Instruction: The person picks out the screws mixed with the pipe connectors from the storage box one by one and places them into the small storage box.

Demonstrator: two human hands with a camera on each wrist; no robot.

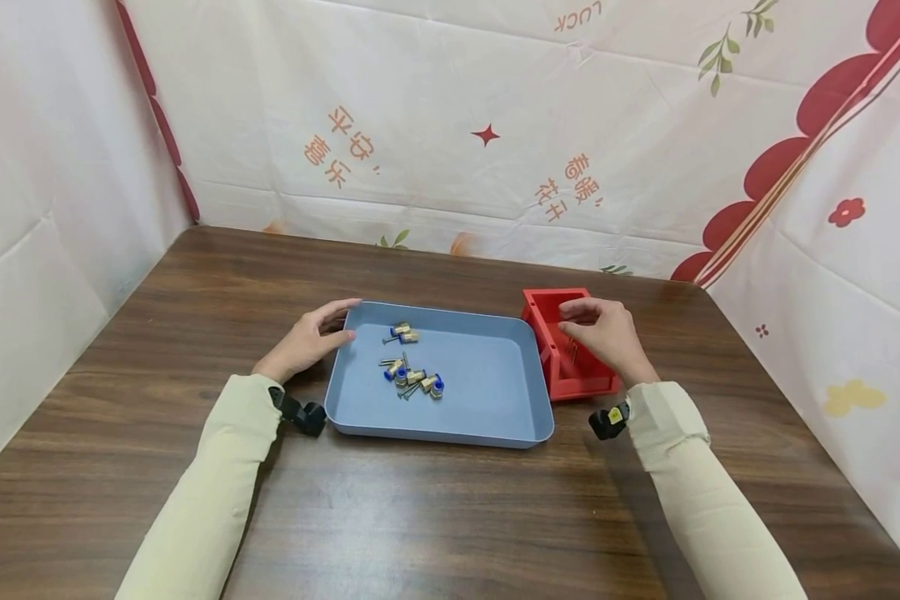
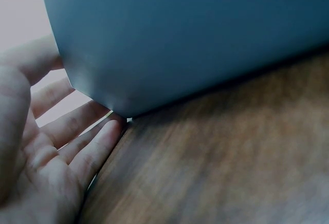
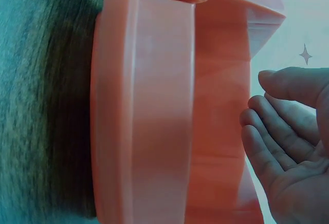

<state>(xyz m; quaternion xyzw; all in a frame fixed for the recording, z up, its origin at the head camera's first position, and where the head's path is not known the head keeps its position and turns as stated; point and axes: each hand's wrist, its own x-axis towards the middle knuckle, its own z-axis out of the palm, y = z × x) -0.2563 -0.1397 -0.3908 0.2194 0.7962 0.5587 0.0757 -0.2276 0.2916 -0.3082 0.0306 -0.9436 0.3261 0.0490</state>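
A blue-grey tray (image 1: 480, 367) holds several brass push-in fittings (image 1: 416, 377) with blue collars and several screws (image 1: 408, 392), lying loosely in its left half. My left hand (image 1: 311, 337) is at the tray's far left corner, fingertips right at the rim. In the left wrist view its fingers extend loosely beside the tray's outer wall. Over a red plastic bin (image 1: 570, 388) hovers my right hand (image 1: 606, 333), fingers slightly bent and thumb apart from them. Nothing shows between them in the right wrist view. A small thin thing (image 1: 573, 348) shows inside the bin below the fingertips.
The red bin stands close against the tray's right side. Both rest on a dark wood-grain table (image 1: 420, 517). A white printed cloth (image 1: 435, 100) hangs behind the table and along its sides. Each wrist carries a small black camera.
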